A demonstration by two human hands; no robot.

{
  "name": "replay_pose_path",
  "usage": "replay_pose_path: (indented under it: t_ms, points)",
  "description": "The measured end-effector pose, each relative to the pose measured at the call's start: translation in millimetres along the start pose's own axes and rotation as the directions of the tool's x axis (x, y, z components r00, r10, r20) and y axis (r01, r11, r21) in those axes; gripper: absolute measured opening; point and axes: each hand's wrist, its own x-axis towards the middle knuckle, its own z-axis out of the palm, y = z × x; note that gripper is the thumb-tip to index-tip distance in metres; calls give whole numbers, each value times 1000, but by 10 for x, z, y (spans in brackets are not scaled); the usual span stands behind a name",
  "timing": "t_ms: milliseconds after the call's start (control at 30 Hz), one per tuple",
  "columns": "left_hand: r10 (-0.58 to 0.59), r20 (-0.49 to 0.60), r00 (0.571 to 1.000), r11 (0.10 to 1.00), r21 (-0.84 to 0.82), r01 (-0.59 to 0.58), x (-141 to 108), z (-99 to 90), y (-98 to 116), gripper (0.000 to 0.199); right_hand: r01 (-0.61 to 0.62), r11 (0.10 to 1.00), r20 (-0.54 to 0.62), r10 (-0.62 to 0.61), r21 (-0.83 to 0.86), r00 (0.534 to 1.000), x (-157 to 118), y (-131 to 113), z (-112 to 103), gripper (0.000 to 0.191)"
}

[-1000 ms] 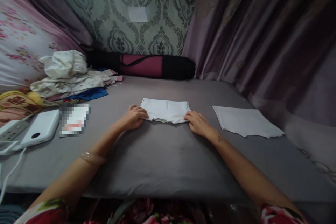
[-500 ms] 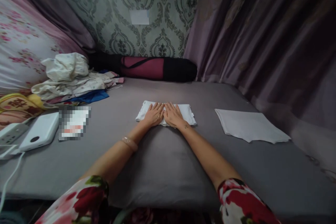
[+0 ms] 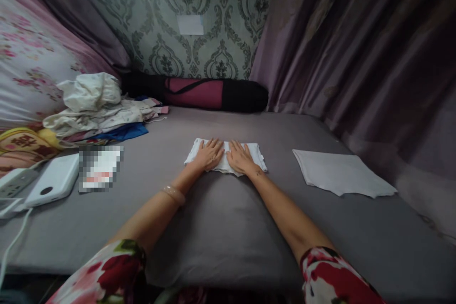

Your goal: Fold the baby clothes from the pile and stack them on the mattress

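Note:
A folded white garment (image 3: 225, 165) lies flat on the grey sheet in front of me, its side ends showing past both hands. My left hand (image 3: 210, 154) rests palm down on its left half, fingers stretched out. On the right half, my right hand (image 3: 241, 156) also lies flat with fingers extended. A narrow strip of white cloth shows between the two hands. Neither hand grips anything. What kind of garment it is cannot be made out in its folded state.
Another folded white cloth (image 3: 342, 171) lies to the right. Rumpled clothes (image 3: 96, 109) are heaped at the back left. A white power bank (image 3: 53, 180), a power strip (image 3: 16, 183) and a cable sit at left. A black and maroon bag (image 3: 195, 93) lies along the wall.
My hands have slid apart on the folded garment, the right one moving a little to the right. The garment stays in place.

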Motion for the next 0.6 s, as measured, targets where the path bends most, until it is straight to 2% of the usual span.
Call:
replay_pose_path:
  t_ms: [133,267,433,600]
  points:
    - [-17,-7,1000,1000,-15,16,-20,81,-19,55,-10,1000,-40,9,-12,999,-44,36,39,56]
    - [-24,32,999,1000,-18,24,-34,68,-47,56,-10,1000,4,10,10,1000,-57,101,15,58]
    - [-138,-87,987,987,73,144,-71,64,-101,64,-93,994,-32,92,-55,995,-84,202,18,61]
    - [-173,-7,985,981,93,173,-57,17,-136,66,-97,993,7,98,-63,995,-86,267,-6,62]
